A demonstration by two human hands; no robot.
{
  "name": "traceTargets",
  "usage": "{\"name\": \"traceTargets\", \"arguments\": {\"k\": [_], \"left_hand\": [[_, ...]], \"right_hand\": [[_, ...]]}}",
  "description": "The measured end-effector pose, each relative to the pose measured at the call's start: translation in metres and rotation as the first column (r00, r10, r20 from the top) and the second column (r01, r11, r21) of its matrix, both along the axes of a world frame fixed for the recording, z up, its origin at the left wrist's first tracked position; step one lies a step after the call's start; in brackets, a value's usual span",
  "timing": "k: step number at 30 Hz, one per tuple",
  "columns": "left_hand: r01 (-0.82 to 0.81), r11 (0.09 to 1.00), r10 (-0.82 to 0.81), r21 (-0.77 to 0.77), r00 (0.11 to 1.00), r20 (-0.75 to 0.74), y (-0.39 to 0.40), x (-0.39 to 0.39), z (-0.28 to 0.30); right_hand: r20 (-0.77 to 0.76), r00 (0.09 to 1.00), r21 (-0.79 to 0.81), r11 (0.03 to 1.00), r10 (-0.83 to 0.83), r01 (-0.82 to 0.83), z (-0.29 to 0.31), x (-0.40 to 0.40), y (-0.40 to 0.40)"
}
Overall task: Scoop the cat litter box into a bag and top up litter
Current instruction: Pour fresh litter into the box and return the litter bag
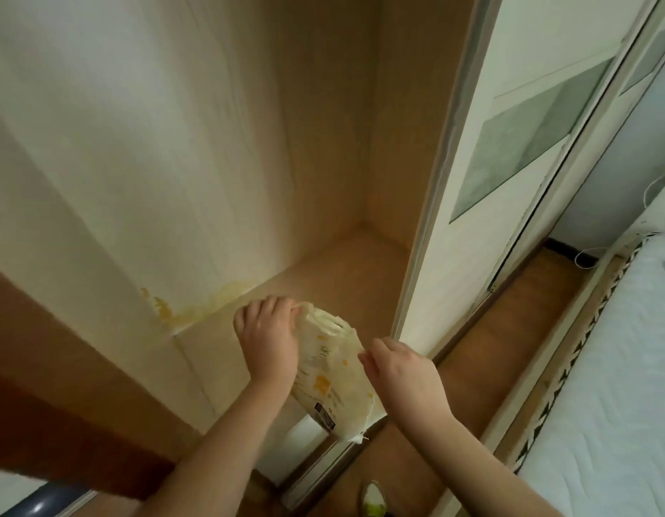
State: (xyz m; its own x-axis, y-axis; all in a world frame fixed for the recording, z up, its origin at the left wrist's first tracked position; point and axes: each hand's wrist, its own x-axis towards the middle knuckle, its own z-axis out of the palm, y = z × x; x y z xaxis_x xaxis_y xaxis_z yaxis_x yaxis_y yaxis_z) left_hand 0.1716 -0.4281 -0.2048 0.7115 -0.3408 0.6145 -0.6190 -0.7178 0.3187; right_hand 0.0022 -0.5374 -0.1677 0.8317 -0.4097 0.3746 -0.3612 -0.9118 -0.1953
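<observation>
Person standing at an open wardrobe [323, 151] with a sliding door [517, 136], holding a pale plastic bag [331, 371] with yellow print and a cut-out handle at its top — most likely the litter bag for topping up, though the label is too blurred to read. Left hand [267, 337] grips the bag's upper corner next to the handle, fingers curled round the edge. Right hand [401, 371] is at the bag's right edge about mid-height; fingers point toward the plastic and look loosely bent, motion-blurred, so I cannot tell whether it pinches the bag or only touches it. Bag hangs in the air above the wardrobe's bottom shelf [345, 270], touching nothing below. Its long axis runs from the handle end, up and away from the person, down to the sealed bottom end nearest the camera, tilted a little to the right. So the left hand has the far top end and carries the load; the right is nearer the middle and free to slide down toward the bottom. No litter box or scoop in view. Judgement: bag is being fetched or put back, pouring not begun. Bed [622, 367] at right, a shoe [373, 498] on the floor by the lower edge.
</observation>
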Motion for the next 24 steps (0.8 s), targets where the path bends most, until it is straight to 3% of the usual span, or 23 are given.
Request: {"name": "traceTargets", "arguments": {"k": [9,16,20,24], "left_hand": [[-0.147,0.977,0.157,0.151,0.986,-0.051,-0.086,0.095,-0.026],[-0.04,0.882,0.057,0.47,0.998,-0.022,-0.121,0.181,-0.011],[0.046,0.817,-0.054,0.575,0.999,-0.003,-0.133,0.221,0.006],[0.148,0.739,-0.114,0.657,0.989,-0.094,-0.147,0.249,0.009]], "right_hand": [[-0.294,0.937,0.042,0.982,0.19,-0.186,-0.026,0.105,-0.073],[-0.355,0.911,0.101,0.977,0.212,-0.188,-0.025,0.177,-0.108],[-0.439,0.88,0.098,0.983,0.181,-0.153,-0.018,0.212,-0.126],[-0.47,0.863,0.138,0.981,0.185,-0.135,-0.023,0.241,-0.125]]}}
